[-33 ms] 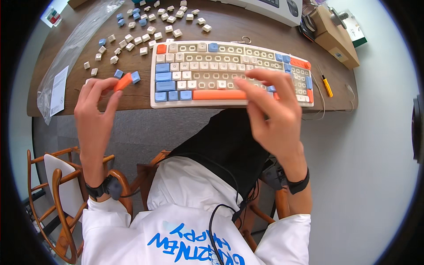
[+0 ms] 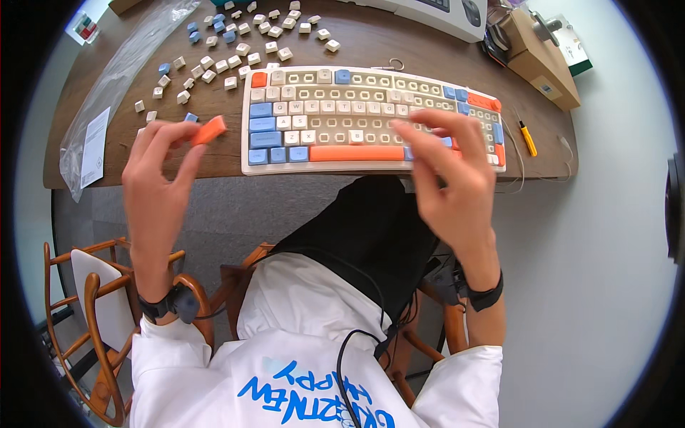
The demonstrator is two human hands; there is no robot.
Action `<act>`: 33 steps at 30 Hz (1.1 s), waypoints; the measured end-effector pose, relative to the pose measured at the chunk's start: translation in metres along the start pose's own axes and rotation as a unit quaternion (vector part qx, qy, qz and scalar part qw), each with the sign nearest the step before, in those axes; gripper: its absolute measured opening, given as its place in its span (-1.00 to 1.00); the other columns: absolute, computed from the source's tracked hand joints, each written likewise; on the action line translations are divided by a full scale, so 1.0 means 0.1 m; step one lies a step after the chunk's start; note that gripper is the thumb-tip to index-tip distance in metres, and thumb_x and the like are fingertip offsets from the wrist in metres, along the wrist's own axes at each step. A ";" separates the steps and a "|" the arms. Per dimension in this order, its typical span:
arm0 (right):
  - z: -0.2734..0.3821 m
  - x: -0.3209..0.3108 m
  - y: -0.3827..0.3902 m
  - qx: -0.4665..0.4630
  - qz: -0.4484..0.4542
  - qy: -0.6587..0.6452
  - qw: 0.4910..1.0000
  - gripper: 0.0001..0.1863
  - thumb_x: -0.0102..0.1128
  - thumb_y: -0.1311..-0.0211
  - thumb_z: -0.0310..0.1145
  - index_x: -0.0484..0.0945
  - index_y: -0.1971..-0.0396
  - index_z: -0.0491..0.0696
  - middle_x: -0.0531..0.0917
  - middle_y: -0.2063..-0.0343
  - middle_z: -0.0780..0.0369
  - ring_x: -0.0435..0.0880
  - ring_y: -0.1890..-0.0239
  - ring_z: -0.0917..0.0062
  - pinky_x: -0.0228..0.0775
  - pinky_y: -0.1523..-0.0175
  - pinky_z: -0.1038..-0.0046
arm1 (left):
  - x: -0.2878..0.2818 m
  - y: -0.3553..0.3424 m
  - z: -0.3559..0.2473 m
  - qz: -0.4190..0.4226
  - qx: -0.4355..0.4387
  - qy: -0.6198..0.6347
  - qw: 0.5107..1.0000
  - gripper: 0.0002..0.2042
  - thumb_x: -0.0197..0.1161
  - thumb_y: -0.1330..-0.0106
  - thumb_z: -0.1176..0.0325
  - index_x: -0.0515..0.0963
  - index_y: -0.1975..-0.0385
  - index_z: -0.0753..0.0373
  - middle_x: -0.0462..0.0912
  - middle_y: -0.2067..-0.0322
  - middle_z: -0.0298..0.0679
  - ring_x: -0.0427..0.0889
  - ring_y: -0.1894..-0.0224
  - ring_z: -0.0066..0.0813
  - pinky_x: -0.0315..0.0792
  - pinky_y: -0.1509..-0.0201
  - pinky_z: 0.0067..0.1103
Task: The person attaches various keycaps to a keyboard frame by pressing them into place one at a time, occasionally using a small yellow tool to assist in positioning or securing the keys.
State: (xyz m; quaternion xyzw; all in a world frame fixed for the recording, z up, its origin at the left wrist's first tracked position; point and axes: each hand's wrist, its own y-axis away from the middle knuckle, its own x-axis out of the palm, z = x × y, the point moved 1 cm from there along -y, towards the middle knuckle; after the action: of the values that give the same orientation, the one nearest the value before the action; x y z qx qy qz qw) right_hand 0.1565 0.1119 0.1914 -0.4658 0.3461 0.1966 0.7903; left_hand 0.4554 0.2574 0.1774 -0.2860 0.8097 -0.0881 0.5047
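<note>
Along the left edge of the brown counter [image 2: 221,162], a crumpled strip of clear plastic wrap [image 2: 132,68] runs from the far edge down toward the near left corner, with a white paper slip [image 2: 96,146] lying on it. Just right of the slip, near the counter's near edge, the left hand [image 2: 158,153] has its grip pinched on an orange keycap [image 2: 210,130], thumb and fingertips at its lower left end, the cap tilted and pointing up to the right. A blue keycap [image 2: 190,118] shows just behind those fingers. Beyond, toward the far left corner, loose keycaps [image 2: 285,53] in cream and blue lie scattered. Right of these, the keyboard [image 2: 364,123] sits along the near edge, partly capped, with a long orange space bar [image 2: 357,153] and many bare switches in its middle rows. Over its right half hovers the right hand [image 2: 453,160], fingers curled and thumb apart from the forefinger; its fingertips are blurred, so whether that grip holds anything small cannot be told. Farther right lie a yellow-handled tool [image 2: 528,139] and, by the right edge, a cardboard box [image 2: 546,68].
</note>
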 end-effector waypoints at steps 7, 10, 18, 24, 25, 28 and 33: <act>-0.72 -0.41 0.21 0.132 -0.055 0.000 0.990 -0.68 0.23 -0.23 -0.67 0.75 0.06 -0.07 0.70 0.10 0.18 0.68 0.04 0.34 0.52 -0.06 0.37 | 0.79 -0.51 -1.00 0.116 0.164 0.182 0.962 -0.84 0.44 -0.26 0.41 0.66 0.24 0.31 0.66 0.25 -0.13 0.67 0.22 -0.17 0.53 0.09 -0.38; -0.93 -0.40 0.26 0.159 -0.080 -0.011 0.984 -0.70 0.22 -0.26 -0.64 0.75 0.05 -0.07 0.70 0.10 0.18 0.67 0.01 0.34 0.50 -0.09 0.38 | 1.30 -0.77 -1.39 0.146 0.215 0.164 0.952 -0.83 0.43 -0.27 0.41 0.67 0.19 0.29 0.68 0.21 -0.18 0.68 0.22 -0.21 0.55 0.11 -0.41; -1.29 -0.25 0.50 0.135 -0.135 0.020 0.981 -0.68 0.22 -0.26 -0.64 0.75 0.04 -0.06 0.70 0.11 0.24 0.61 0.03 0.33 0.49 -0.06 0.35 | 1.90 -1.02 -1.79 0.170 0.239 0.072 0.953 -0.83 0.35 -0.33 0.39 0.67 0.20 0.35 0.71 0.22 -0.08 0.70 0.15 -0.10 0.55 0.02 -0.31; -1.31 -0.23 0.46 0.079 -0.133 0.008 0.988 -0.69 0.24 -0.24 -0.61 0.76 0.05 -0.06 0.71 0.09 0.24 0.60 0.01 0.31 0.51 -0.09 0.32 | 1.87 -1.07 -1.90 0.206 0.216 0.069 0.952 -0.83 0.40 -0.28 0.39 0.67 0.27 0.37 0.71 0.26 -0.05 0.72 0.22 -0.09 0.56 0.12 -0.32; -1.32 -0.21 0.44 0.062 -0.121 0.021 0.991 -0.71 0.26 -0.24 -0.58 0.77 0.06 -0.06 0.72 0.08 0.23 0.61 -0.01 0.30 0.51 -0.12 0.32 | 1.87 -1.09 -1.90 0.208 0.217 0.066 0.951 -0.83 0.40 -0.28 0.39 0.67 0.27 0.37 0.71 0.26 -0.05 0.72 0.22 -0.09 0.56 0.12 -0.32; -1.32 -0.14 0.41 0.045 -0.086 0.044 0.994 -0.74 0.27 -0.26 -0.51 0.78 0.07 -0.09 0.74 0.04 0.19 0.62 -0.05 0.29 0.50 -0.18 0.30 | 1.88 -1.11 -1.90 0.245 0.209 0.081 0.943 -0.82 0.43 -0.24 0.40 0.66 0.28 0.37 0.72 0.26 -0.05 0.72 0.24 -0.10 0.57 0.14 -0.33; -1.34 -0.09 0.45 0.023 -0.077 0.062 0.995 -0.74 0.29 -0.26 -0.45 0.77 0.08 -0.15 0.74 -0.02 0.16 0.62 -0.07 0.28 0.48 -0.21 0.28 | 1.95 -1.06 -1.85 0.203 0.205 0.107 0.951 -0.82 0.45 -0.22 0.42 0.65 0.30 0.38 0.71 0.29 -0.10 0.72 0.28 -0.21 0.57 0.18 -0.39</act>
State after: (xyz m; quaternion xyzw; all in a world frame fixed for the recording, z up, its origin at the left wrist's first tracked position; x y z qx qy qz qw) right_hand 0.0735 0.0172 0.1273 -0.4839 0.3620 0.0976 0.7907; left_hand 0.2706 0.0357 0.1616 0.0049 0.8643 -0.1786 0.4701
